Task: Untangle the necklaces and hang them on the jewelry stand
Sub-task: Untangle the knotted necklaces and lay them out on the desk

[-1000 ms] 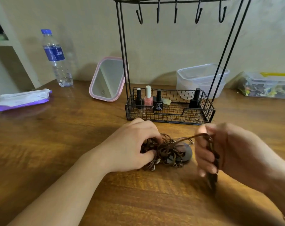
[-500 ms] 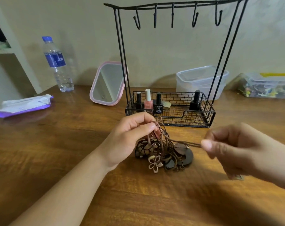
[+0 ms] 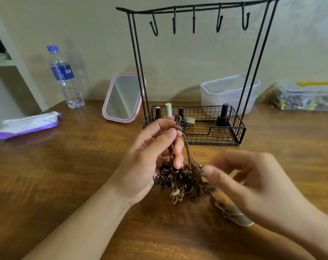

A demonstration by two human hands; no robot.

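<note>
A tangle of brown cord necklaces (image 3: 182,181) with a flower pendant and dark discs hangs just above the wooden table (image 3: 65,175). My left hand (image 3: 152,156) pinches the cords' upper loops between thumb and fingers and holds the bundle up. To the right, my right hand (image 3: 253,184), blurred, has its thumb and curled fingers at the tangle's right side; a chain with a pale pendant (image 3: 240,219) trails under it. The black wire jewelry stand (image 3: 195,10) with several bare hooks rises behind.
The stand's wire basket (image 3: 215,139) holds nail polish bottles. A pink-framed mirror (image 3: 122,98), a water bottle (image 3: 65,77) and a wipes pack (image 3: 26,124) lie to the left. Two clear plastic boxes (image 3: 229,92) stand at the back right.
My left hand has lifted the cord loops higher off the table. My right hand let its stretched cord slacken and moved left, close against the tangle.
</note>
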